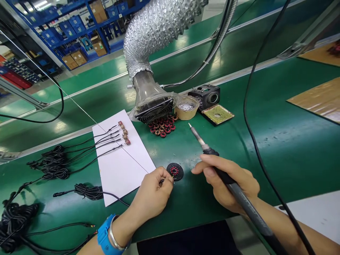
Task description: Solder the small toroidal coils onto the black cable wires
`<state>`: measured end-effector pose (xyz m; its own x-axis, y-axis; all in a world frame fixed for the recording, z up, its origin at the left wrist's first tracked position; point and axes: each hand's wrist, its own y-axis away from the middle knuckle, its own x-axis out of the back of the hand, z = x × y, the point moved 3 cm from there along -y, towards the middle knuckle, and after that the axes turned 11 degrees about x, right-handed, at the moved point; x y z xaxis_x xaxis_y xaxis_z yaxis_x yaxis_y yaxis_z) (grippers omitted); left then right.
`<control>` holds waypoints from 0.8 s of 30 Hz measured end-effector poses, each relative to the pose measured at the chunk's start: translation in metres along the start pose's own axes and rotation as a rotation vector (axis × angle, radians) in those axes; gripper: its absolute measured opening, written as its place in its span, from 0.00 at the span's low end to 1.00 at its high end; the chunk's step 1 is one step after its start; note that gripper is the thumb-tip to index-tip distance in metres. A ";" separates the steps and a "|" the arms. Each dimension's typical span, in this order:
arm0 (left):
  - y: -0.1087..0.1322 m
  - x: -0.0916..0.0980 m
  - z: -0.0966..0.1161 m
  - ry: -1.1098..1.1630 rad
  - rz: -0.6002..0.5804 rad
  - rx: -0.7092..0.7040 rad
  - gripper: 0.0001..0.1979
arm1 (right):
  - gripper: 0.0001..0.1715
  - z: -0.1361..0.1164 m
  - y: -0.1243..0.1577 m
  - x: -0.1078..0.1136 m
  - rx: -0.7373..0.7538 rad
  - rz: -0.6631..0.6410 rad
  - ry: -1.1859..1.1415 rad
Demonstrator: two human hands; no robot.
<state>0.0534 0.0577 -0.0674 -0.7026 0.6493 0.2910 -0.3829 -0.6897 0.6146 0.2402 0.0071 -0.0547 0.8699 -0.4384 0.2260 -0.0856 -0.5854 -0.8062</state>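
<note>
My left hand (155, 191) pinches the end of a black cable (116, 196), whose thin bared wires stick out past the fingertips. Those wires lie at the edge of a small red-and-black wound coil (174, 171) that rests on a round black disc (180, 174). In my right hand (228, 179) is a soldering iron (209, 150), its fingers wrapped round the dark handle. The iron's tip points up and left, apart from the coil. A blue wrist strap (105, 235) and a metal bangle circle my left wrist.
Under a fume extractor hood (155, 106) sits a pile of coils (162, 126). A solder pot (186, 108), a black iron stand (204, 96) and a sponge tray (218, 115) are beside it. White paper (117, 177) bears several wired coils; bundled cables (54, 163) lie left. The iron's cord (252, 134) hangs at right.
</note>
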 end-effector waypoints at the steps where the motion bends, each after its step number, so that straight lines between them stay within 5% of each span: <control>1: 0.000 0.000 0.000 -0.020 0.018 -0.002 0.09 | 0.26 -0.001 0.003 0.002 0.010 0.029 -0.016; 12: -0.002 -0.002 0.001 -0.068 0.154 -0.021 0.09 | 0.09 -0.011 -0.007 0.011 -0.044 -0.078 -0.151; 24: 0.003 -0.003 0.010 -0.142 0.189 -0.029 0.09 | 0.10 -0.010 -0.007 0.008 -0.083 -0.105 -0.211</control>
<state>0.0607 0.0566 -0.0594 -0.6728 0.5452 0.5002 -0.2712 -0.8107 0.5189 0.2430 0.0010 -0.0417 0.9577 -0.2251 0.1795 -0.0216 -0.6780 -0.7348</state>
